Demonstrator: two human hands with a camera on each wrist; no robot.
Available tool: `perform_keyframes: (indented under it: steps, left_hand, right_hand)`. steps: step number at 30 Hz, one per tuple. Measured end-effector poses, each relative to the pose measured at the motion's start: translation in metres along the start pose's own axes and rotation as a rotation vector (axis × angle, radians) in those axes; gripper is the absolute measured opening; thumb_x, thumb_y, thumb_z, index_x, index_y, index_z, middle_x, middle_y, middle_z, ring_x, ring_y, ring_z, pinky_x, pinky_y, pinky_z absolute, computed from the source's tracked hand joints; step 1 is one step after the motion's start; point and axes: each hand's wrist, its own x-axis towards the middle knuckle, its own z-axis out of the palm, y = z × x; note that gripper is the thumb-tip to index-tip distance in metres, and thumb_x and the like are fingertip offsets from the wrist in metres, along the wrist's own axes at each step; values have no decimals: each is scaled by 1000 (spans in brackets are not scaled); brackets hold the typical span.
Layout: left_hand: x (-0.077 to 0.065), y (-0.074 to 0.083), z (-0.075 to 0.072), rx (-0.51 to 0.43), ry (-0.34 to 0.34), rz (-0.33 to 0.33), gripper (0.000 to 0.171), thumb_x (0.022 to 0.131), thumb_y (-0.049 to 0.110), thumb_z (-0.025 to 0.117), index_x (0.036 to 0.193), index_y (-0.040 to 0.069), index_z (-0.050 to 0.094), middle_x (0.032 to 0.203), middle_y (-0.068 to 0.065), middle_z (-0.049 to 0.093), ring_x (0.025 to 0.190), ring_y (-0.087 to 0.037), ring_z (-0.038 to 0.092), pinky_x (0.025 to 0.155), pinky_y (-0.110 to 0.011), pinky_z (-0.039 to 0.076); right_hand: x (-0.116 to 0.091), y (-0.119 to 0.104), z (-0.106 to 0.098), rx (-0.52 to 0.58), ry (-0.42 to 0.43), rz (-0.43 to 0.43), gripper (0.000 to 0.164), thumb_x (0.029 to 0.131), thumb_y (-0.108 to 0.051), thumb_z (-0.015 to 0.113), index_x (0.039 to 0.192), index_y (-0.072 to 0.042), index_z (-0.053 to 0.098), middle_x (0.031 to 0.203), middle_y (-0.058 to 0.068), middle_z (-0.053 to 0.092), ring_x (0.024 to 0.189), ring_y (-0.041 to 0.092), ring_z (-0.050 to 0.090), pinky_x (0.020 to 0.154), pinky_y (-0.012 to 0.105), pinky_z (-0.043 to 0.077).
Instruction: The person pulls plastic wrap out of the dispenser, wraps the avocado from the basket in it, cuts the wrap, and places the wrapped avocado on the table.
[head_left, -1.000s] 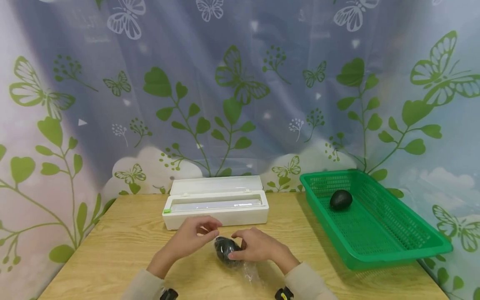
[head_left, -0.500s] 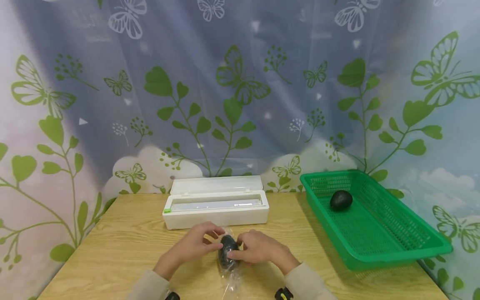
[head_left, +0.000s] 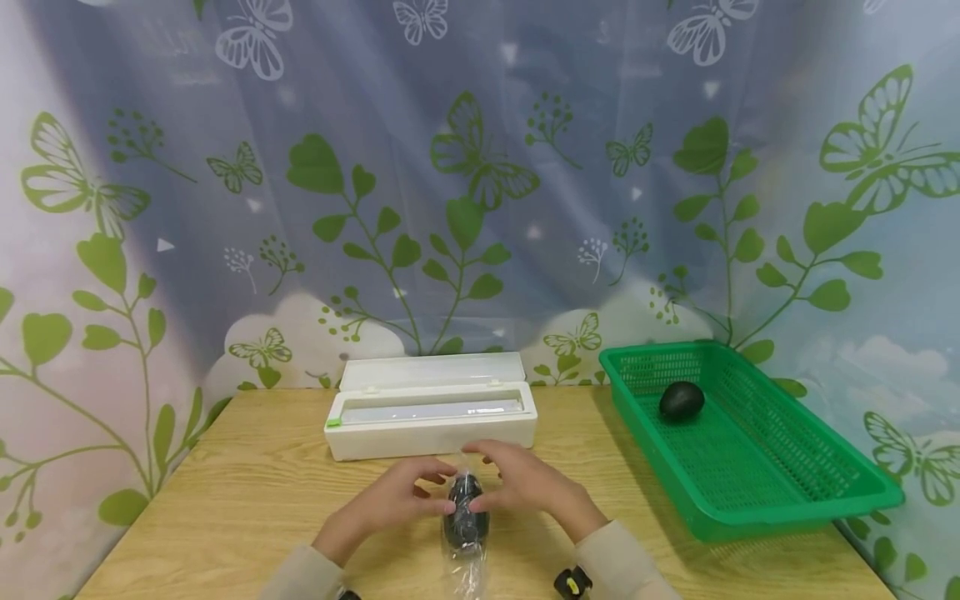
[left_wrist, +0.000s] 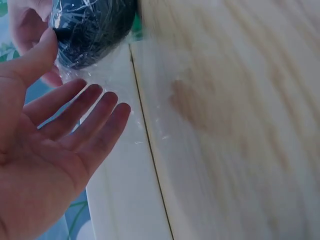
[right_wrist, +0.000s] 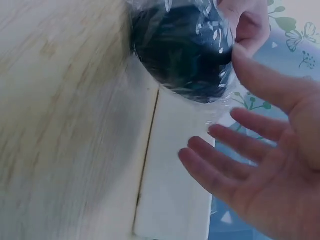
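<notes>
A dark avocado wrapped in clear cling film lies on the wooden table between my hands, its long axis pointing away from me. A crinkled tail of cling film trails from its near end, and more film shows past the far end. My left hand is at its left side with the thumb tip on the wrap; in the left wrist view its fingers are spread and fairly straight beside the film. From the right, my right hand lays its thumb on the avocado, and its other fingers extend loosely past the far end.
Just beyond my hands stands a white cling film dispenser with its lid raised and a green slider at the left. At the right a green basket holds another dark avocado. A patterned curtain closes off the back.
The avocado has turned from slanted to pointing away from me, and the film tail has swung toward me. My left thumb has come onto it; my right fingers have lifted and spread.
</notes>
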Motion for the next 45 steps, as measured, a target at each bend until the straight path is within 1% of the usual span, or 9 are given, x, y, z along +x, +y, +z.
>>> perform_keyframes:
  steps: [4, 12, 17, 22, 26, 29, 37, 41, 45]
  left_hand:
    - [-2, -1, -1, -12, -38, -26, 54, 96, 29, 74, 140, 0, 60, 143, -23, 60, 129, -45, 60, 98, -53, 59]
    - [-4, 3, -5, -65, -125, -53, 44, 97, 26, 74, 135, 6, 65, 136, -12, 68, 129, -39, 61, 100, -49, 59]
    - [-6, 3, -5, -79, -163, -54, 38, 98, 26, 73, 131, 9, 66, 133, -10, 68, 124, -36, 65, 97, -41, 60]
    - [-8, 3, -3, -197, -198, -86, 48, 99, 21, 72, 139, 1, 55, 137, -21, 61, 104, -26, 75, 80, -31, 64]
    - [-9, 6, -5, -259, -130, -128, 64, 97, 21, 74, 150, 1, 43, 145, -27, 51, 93, -22, 76, 66, -36, 65]
    - [-10, 8, -9, -262, -68, -106, 68, 97, 21, 74, 153, 1, 40, 149, -28, 45, 100, -29, 74, 64, -39, 65]
    - [-7, 17, -16, -167, 164, 70, 57, 88, 5, 80, 140, 3, 57, 140, -23, 47, 125, -50, 57, 86, -28, 63]
    - [-6, 20, -17, -212, 161, 67, 55, 90, 8, 79, 140, 9, 57, 150, -22, 41, 135, -53, 49, 92, -34, 62]
    - [-5, 23, -15, -165, 186, 71, 35, 100, 22, 70, 133, 13, 63, 145, -16, 52, 135, -40, 51, 100, -36, 59]
  right_hand:
    - [2, 5, 1, 49, -107, -11, 67, 90, -35, 81, 144, -6, 57, 144, 12, 63, 127, 36, 63, 106, 49, 54]
    - [2, 8, 2, 203, -211, -4, 37, 92, -28, 79, 120, -5, 71, 106, 7, 77, 90, 5, 70, 82, 20, 56]
    - [3, 10, 4, 204, -219, -8, 33, 91, -28, 80, 115, -6, 72, 101, 4, 77, 86, 4, 68, 78, 19, 56]
    - [2, 9, 5, 291, -232, 20, 30, 92, -22, 79, 114, -4, 70, 92, 5, 74, 69, 15, 71, 63, 33, 63]
    - [2, 6, 5, 342, -160, 24, 35, 92, -17, 80, 121, -2, 67, 101, 13, 73, 62, 29, 73, 56, 41, 63]
    - [3, 1, 3, 344, -70, -18, 41, 90, -16, 81, 127, -4, 66, 112, 19, 72, 64, 36, 74, 56, 41, 63]
    - [5, -5, -2, 361, 98, -132, 40, 96, -13, 74, 134, -8, 62, 135, 20, 63, 76, 30, 76, 70, 26, 63]
    - [4, -4, -2, 393, 104, -154, 32, 104, -15, 63, 135, -7, 59, 139, 20, 60, 91, 37, 75, 76, 29, 64]
    - [5, -5, -1, 437, 93, -108, 24, 108, -23, 56, 124, -6, 59, 132, 20, 57, 95, 42, 72, 77, 38, 66]
